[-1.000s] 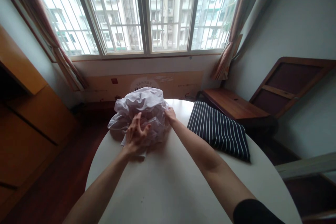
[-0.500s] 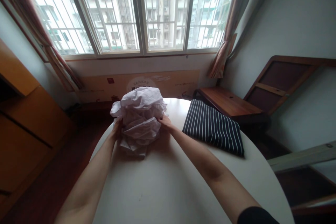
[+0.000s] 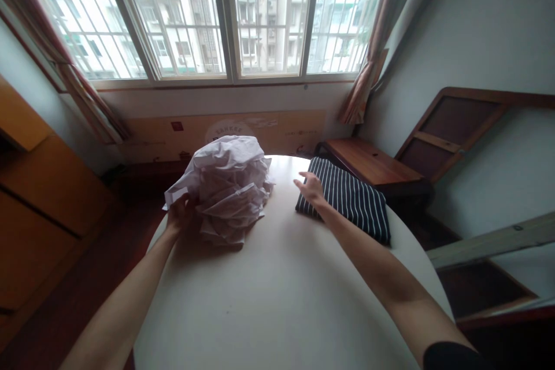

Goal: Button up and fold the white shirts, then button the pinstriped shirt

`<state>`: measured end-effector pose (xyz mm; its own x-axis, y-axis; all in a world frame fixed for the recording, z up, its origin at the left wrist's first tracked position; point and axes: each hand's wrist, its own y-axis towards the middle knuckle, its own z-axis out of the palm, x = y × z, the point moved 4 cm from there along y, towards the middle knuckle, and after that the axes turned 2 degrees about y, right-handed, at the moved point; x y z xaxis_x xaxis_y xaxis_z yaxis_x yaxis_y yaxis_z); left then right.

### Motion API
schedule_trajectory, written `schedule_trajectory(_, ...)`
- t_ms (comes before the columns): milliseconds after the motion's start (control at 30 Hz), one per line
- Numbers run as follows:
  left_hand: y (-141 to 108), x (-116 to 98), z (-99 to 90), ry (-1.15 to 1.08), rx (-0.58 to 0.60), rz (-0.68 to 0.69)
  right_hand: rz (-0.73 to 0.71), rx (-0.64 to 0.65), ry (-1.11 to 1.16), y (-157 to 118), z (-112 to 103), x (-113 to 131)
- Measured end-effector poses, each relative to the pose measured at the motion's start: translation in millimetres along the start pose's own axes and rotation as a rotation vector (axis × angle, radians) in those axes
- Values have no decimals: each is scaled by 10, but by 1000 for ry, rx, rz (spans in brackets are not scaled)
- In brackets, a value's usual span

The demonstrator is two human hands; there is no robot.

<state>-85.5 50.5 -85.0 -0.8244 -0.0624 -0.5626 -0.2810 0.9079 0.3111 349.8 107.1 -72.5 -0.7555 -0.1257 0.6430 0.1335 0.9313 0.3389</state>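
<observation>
A crumpled heap of white cloth (image 3: 229, 179) lies on the far left part of a round white table (image 3: 260, 300). My left hand (image 3: 178, 213) pinches a corner of it at the heap's left side, where the fabric is drawn out past the table edge. Apart from the heap, my right hand (image 3: 311, 189) is over the left end of a folded black cloth with white stripes (image 3: 351, 199). Its fingers are spread and hold nothing. Whether that hand touches the striped cloth I cannot tell.
Beyond the table stands a low wooden side table (image 3: 373, 162), with a wooden frame (image 3: 451, 127) leaning near the wall. An orange-brown cabinet (image 3: 34, 208) is at the left. A barred window (image 3: 229, 17) and curtains (image 3: 358, 92) are behind.
My right hand has let go of the white cloth and moved right, over the striped cloth. My left hand has shifted left, drawing a corner of the white cloth outward. The view has shifted slightly.
</observation>
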Motion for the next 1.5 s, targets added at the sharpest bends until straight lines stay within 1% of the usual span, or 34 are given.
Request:
schedule_trajectory(67, -14, 61, -78, 2, -145, 54, 175, -63, -196, 29, -394, -438)
schedule_trajectory(133, -37, 117, -149, 2, -282, 59, 355, -76, -371, 5, -697, -850)
schedule_trajectory(200, -67, 147, -197, -3, -363, 7, 465, -37, -473, -68, -857, -1151)
schedule_trajectory(267, -118, 108, -249, -10, -445, -48, 464, 7, -513, -146, -890, -1304)
schedule_trajectory(300, -153, 57, -278, -19, -489, -68, 436, 16, -511, -173, -877, -1331)
schedule_trajectory(367, -244, -116, -329, -45, -559, -68, 381, -6, -429, -184, -845, -1317)
schedule_trajectory(433, -362, -373, -369, -78, -610, 3, 364, -39, -309, -141, -834, -1242)
schedule_trajectory(500, -521, -676, -387, -137, -666, 112, 342, -101, -188, -90, -873, -1081)
schedule_trajectory(533, -610, -833, -377, -180, -678, 172, 299, -152, -114, -89, -912, -953)
schedule_trajectory(567, -698, -989, -346, -232, -661, 232, 223, -211, -27, -123, -959, -790)
schedule_trajectory(600, -780, -1142, -287, -288, -603, 289, 118, -272, 81, -206, -1010, -598)
schedule_trajectory(633, -847, -1292, -193, -347, -479, 343, -26, -311, 190, -344, -1056, -382)
schedule_trajectory(667, -906, -1432, -69, -414, -317, 382, -176, -315, 258, -537, -1088, -159)
schedule_trajectory(700, -957, -1552, 76, -494, -139, 396, -323, -273, 297, -775, -1096, 54)
schedule_trajectory(733, -1000, -1647, 229, -585, 29, 381, -476, -187, 312, -1047, -1082, 250)
schedule_trajectory(767, -1030, -1717, 381, -682, 167, 336, -626, -28, 294, -1338, -1031, 416)
schedule_trajectory(800, -1047, -1765, 525, -770, 269, 272, -781, 159, 260, -1638, -964, 540)
schedule_trajectory(833, -1054, -1800, 656, -837, 337, 209, -866, 346, 220, -1909, -894, 597)
schedule_trajectory(867, -1057, -1832, 773, -864, 388, 169, -913, 478, 210, -2131, -851, 607)
schedule_trajectory(900, -1061, -1870, 874, -848, 437, 162, -913, 568, 211, -2289, -826, 579)
schedule_trajectory(933, -1073, -1917, 956, -802, 484, 187, -872, 601, 226, -2373, -825, 528)
schedule_trajectory(967, -1095, -1973, 1018, -736, 532, 239, -803, 574, 253, -2387, -849, 462)
schedule_trajectory(1000, -1132, -2037, 1065, -657, 583, 312, -716, 503, 277, -2342, -892, 387)
schedule_trajectory(1067, -1244, -2158, 1113, -477, 662, 472, -521, 274, 277, -2133, -1016, 219)
schedule_trajectory(1133, -1396, -2242, 1115, -283, 692, 608, -341, 74, 188, -1858, -1110, 39)
schedule_trajectory(1167, -1483, -2262, 1105, -189, 695, 654, -269, 17, 119, -1721, -1121, -50)
schedule_trajectory(1200, -1580, -2267, 1088, -106, 698, 685, -210, -6, 46, -1594, -1102, -139)
schedule_trajectory(1233, -1687, -2260, 1066, -37, 711, 706, -163, -1, -20, -1484, -1054, -225)
schedule_trajectory(1300, -1921, -2215, 998, 71, 766, 750, -108, 63, -122, -1345, -896, -368)
schedule_trajectory(1333, -2031, -2182, 950, 114, 798, 770, -106, 100, -158, -1319, -804, -411)
schedule_trajectory(1400, -2180, -2099, 821, 177, 859, 786, -151, 167, -194, -1341, -638, -421)
schedule_trajectory(1433, -2198, -2052, 740, 199, 881, 772, -187, 193, -192, -1374, -579, -394)
schedule_trajectory(1467, -2164, -2000, 646, 219, 877, 738, -217, 209, -174, -1408, -545, -358)
schedule_trajectory(1500, -2079, -1941, 537, 244, 843, 683, -226, 207, -140, -1436, -543, -325)
